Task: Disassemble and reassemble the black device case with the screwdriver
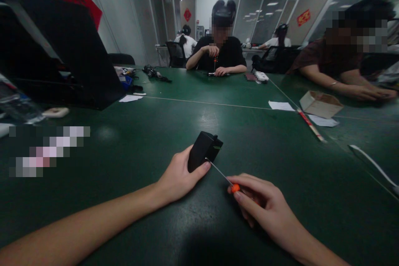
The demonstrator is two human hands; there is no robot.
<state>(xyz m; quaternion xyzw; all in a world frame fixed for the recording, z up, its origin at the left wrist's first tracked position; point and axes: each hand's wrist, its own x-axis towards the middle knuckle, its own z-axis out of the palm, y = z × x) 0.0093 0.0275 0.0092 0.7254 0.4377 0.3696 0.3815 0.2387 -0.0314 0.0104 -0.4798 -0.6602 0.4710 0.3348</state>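
My left hand (177,176) is closed around a black box-shaped device (202,147), tilted on the green table. Its thumb lies along the near side. A small knob and a green strip show on the device's right end. In my right hand (264,203) is a screwdriver (235,188) with an orange handle, pinched between thumb and fingers. The thin metal shaft slants up and left, and its tip meets the device beside my left thumb. Whether the tip sits in a screw is too small to tell. Most of the handle is hidden by my fingers.
A black laptop-like panel (71,50) stands at the left. Across the green table (124,216) a person (218,54) works with an orange-handled tool; another person (343,66) sits at the right. A small open box (321,104), papers (281,106) and a red-and-white stick (310,124) lie on the right.
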